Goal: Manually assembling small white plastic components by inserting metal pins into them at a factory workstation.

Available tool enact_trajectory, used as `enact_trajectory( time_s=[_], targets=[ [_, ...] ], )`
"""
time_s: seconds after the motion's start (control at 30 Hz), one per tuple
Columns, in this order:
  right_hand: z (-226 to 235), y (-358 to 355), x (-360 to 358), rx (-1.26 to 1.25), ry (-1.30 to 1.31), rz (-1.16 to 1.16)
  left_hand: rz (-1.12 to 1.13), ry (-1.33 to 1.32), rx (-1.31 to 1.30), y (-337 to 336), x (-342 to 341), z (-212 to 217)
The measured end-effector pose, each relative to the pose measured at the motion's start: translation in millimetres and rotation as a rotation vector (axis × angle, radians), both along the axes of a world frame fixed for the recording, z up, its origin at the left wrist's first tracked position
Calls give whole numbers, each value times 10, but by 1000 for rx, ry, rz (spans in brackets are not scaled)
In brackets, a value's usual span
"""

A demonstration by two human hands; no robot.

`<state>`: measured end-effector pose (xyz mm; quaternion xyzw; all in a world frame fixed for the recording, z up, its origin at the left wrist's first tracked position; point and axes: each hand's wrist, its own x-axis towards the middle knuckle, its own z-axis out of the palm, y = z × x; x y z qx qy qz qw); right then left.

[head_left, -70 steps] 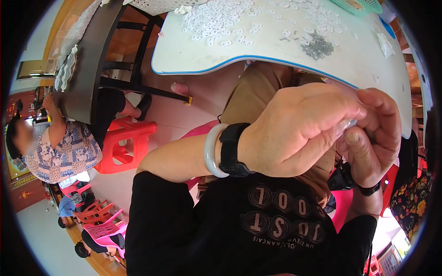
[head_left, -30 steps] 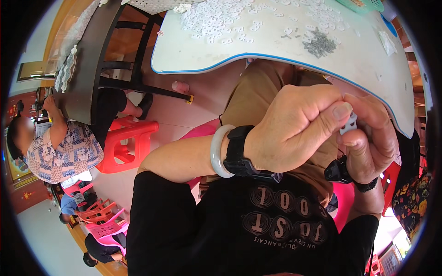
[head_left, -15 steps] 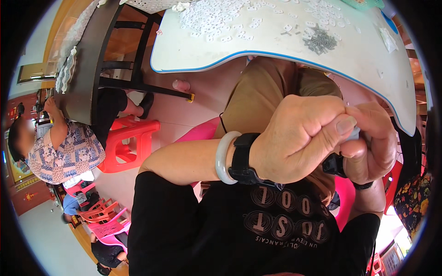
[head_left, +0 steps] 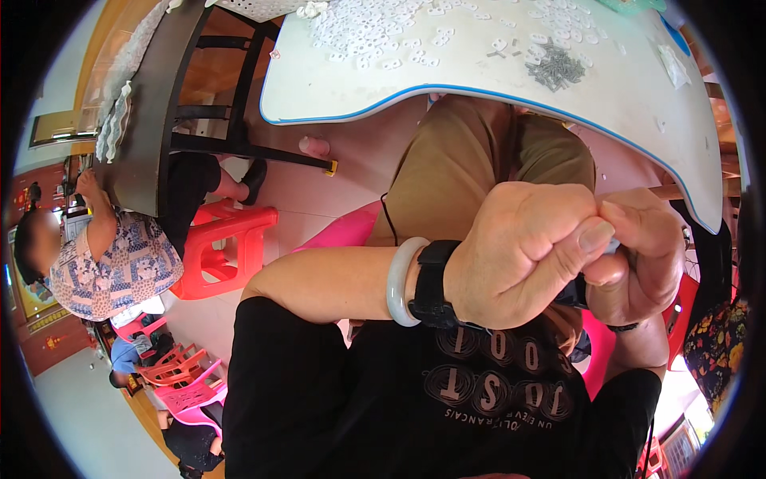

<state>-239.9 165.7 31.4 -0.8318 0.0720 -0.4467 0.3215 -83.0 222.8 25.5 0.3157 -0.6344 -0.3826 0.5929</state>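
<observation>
My left hand (head_left: 519, 251) and my right hand (head_left: 642, 259) meet above my lap, fingertips pressed together. Between them a small pale grey piece (head_left: 613, 246) barely shows; most of it is covered by my thumbs and fingers, so its exact kind is hidden. Both hands are closed around it. Beyond my knees stands a white table (head_left: 351, 100) with a blue edge. Many small white plastic pieces with holes (head_left: 363, 36) lie spread over it, and a heap of short grey pins (head_left: 556, 68) sits to their right.
A clear plastic bag (head_left: 674, 68) lies at the table's right, near a green basket (head_left: 630, 4). On the left stand a dark table (head_left: 144, 120) and a red stool (head_left: 227, 247), with a person (head_left: 112, 259) seated there. A pink cup-like object (head_left: 314, 147) is on the floor.
Both hands have dropped slightly toward my body, still pressed together. The grey piece stays between the fingertips, and its visible part is a little smaller.
</observation>
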Motion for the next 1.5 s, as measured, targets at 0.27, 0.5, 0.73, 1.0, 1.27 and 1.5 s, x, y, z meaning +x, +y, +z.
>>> enact_trajectory(
  time_s=[0.27,0.5,0.73,1.0,1.27,1.5],
  targets=[
    [-38,54,-9,55,-47,44,-2,40,-11,42,-54,-55],
    [-77,-16,-1,-58,6,-152,-34,121,184,-1,-22,-52],
    [-195,-13,68,524,-54,-152,82,351,422,-188,-3,-88],
    [-316,-458,-159,548,6,-428,584,14,82,-1044,1038,119],
    [-452,-1019,-417,515,-19,-639,1122,-1095,-75,-1925,2591,645],
    [-512,-1336,-1100,615,50,-808,908,-1297,156,-2104,2582,415]
  ],
)
